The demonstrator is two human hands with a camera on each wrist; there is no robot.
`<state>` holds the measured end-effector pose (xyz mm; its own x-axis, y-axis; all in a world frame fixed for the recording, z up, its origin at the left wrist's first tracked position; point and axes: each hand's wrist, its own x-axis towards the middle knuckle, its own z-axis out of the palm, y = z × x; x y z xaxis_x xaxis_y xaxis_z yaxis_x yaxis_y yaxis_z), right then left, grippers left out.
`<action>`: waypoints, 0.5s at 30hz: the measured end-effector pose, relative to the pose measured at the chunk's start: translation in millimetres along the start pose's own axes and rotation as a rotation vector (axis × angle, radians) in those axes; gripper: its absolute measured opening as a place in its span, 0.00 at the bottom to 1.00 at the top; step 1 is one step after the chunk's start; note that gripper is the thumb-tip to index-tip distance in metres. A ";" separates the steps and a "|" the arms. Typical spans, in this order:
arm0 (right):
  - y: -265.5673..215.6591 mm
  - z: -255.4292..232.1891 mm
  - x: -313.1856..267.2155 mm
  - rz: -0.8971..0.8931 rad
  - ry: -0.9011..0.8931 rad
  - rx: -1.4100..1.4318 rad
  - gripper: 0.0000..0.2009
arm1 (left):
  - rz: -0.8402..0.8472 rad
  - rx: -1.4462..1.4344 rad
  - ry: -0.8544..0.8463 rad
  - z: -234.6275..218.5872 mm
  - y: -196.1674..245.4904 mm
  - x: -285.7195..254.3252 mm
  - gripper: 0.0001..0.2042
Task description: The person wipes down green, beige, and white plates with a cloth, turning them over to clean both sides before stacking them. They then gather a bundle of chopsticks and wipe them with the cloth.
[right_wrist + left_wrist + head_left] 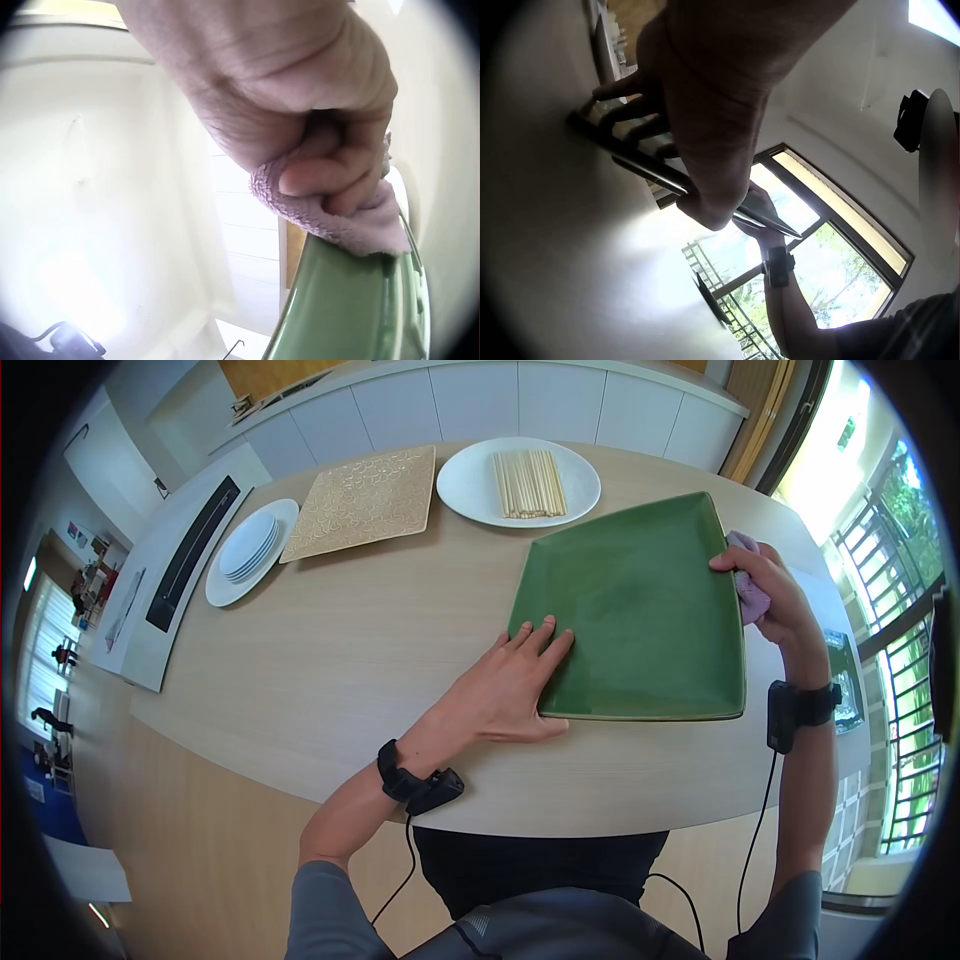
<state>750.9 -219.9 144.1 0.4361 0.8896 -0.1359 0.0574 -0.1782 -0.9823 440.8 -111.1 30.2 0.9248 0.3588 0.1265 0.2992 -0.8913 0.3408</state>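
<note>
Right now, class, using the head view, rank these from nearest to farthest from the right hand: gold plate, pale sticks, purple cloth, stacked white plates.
1. Purple cloth: in the right hand, beside the green plate.
2. Pale sticks: on a white plate, far side.
3. Gold plate: left of the sticks.
4. Stacked white plates: farthest left.

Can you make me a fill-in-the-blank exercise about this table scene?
The left hand touches the square plate, which is ____.
The hand gripping the purple cloth is the person's ____ one.
The oval plate under the thin sticks is ____.
In the head view, the stacked plates are ____ of the gold plate.

Missing words: green, right, white, left.
</note>
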 end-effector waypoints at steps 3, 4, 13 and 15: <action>-16.2 11.4 1.4 -0.043 -0.024 -0.035 0.07 | 0.034 -0.074 0.076 -0.9 -6.4 -4.0 0.45; -21.4 15.0 2.0 -0.071 -0.050 -0.046 0.07 | 0.056 -0.127 0.115 -1.9 -8.0 -5.7 0.45; -74.3 63.5 4.3 -0.151 -0.120 -0.198 0.10 | -0.004 -0.389 0.150 -16.5 -11.4 -17.4 0.45; -81.4 71.3 7.3 -0.167 -0.122 -0.222 0.11 | -0.027 -0.370 0.102 -23.5 -7.6 -18.4 0.47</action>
<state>685.4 -168.9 213.9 0.2935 0.9560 -0.0028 0.3198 -0.1010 -0.9421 416.0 -104.4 47.2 0.8841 0.4230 0.1987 0.2008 -0.7278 0.6557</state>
